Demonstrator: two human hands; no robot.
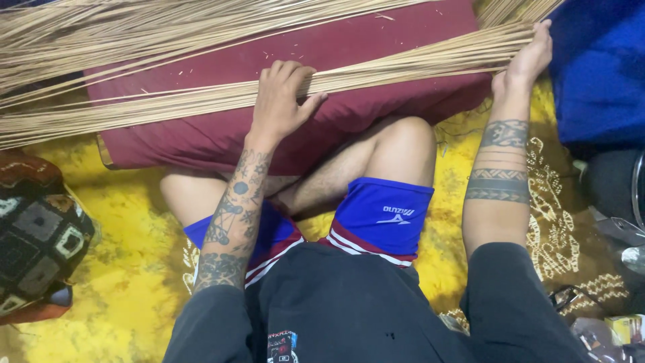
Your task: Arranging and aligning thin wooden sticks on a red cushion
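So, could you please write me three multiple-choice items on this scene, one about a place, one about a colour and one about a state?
1. Where does the bundle of thin sticks lie?
A. across the dark red cushion
B. on the blue cloth
C. in a basket

2. What colour is the mat under the person?
A. green
B. yellow
C. white

3. What is the left hand doing?
A. hanging free
B. holding scissors
C. pressing on the sticks

Answers: 1 A, the sticks cross the dark red cushion. 2 B, yellow shows around the legs. 3 C, its fingers curl over the bundle, while the right hand grips the bundle's end.
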